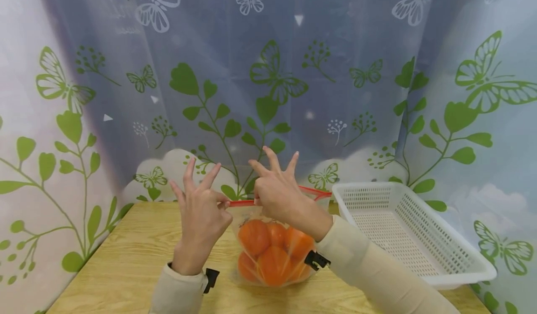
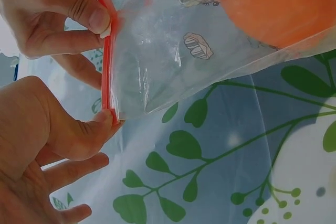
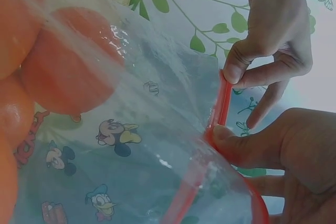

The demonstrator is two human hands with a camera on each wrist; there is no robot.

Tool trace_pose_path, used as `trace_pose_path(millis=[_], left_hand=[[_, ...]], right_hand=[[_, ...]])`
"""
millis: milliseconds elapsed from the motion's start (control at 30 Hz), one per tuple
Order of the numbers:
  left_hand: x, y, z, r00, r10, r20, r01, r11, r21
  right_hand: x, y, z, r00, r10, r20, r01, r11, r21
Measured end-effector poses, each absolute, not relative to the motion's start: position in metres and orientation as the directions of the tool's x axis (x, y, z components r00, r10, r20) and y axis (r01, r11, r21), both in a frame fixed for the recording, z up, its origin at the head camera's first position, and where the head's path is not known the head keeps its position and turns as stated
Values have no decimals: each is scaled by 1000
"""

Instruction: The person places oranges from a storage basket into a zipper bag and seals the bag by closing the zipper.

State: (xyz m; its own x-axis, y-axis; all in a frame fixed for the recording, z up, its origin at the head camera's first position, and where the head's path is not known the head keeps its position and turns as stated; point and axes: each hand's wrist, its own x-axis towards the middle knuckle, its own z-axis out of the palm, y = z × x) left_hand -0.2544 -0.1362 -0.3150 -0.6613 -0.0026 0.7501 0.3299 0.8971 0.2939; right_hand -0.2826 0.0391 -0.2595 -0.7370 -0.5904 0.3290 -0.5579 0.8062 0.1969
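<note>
A clear zip bag (image 1: pixel 241 227) with a red zip strip (image 1: pixel 241 203) and cartoon prints stands on the wooden table. Inside it are several round orange fruits (image 1: pixel 274 265). My left hand (image 1: pixel 201 211) pinches the left corner of the strip between thumb and index finger, its other fingers spread. Farther right along the same strip, my right hand (image 1: pixel 278 192) pinches at a small whitish slider (image 2: pixel 106 31). Right of that hand, the two red edges stand apart, as the right wrist view shows.
A white perforated plastic basket (image 1: pixel 457 253) stands to the right, near my right forearm. Wood-patterned table surface (image 1: pixel 126 248) extends to the left. Behind hangs a cloth (image 1: pixel 327 118) printed with leaves and butterflies.
</note>
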Motion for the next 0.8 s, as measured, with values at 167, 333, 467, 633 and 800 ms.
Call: trace_pose_path(millis=[167, 333, 467, 633, 800], left_hand=[[-254, -138, -313, -676, 4, 736, 311, 908, 281], [-254, -140, -311, -713, 45, 700, 298, 922, 245], [-254, -141, -310, -736, 84, 672, 315, 921, 230], [-255, -141, -310, -733, 90, 674, 343, 905, 253], [-257, -141, -312, -714, 60, 698, 352, 892, 283]], right_hand=[[-284, 38, -259, -726, -600, 336, -575, 797, 183], [-285, 40, -258, -721, -607, 334, -593, 790, 157], [-285, 42, -258, -720, -613, 326, -599, 786, 153], [-285, 40, -258, -719, -624, 305, -610, 778, 154], [-287, 35, -260, -715, -634, 295, -616, 771, 164]])
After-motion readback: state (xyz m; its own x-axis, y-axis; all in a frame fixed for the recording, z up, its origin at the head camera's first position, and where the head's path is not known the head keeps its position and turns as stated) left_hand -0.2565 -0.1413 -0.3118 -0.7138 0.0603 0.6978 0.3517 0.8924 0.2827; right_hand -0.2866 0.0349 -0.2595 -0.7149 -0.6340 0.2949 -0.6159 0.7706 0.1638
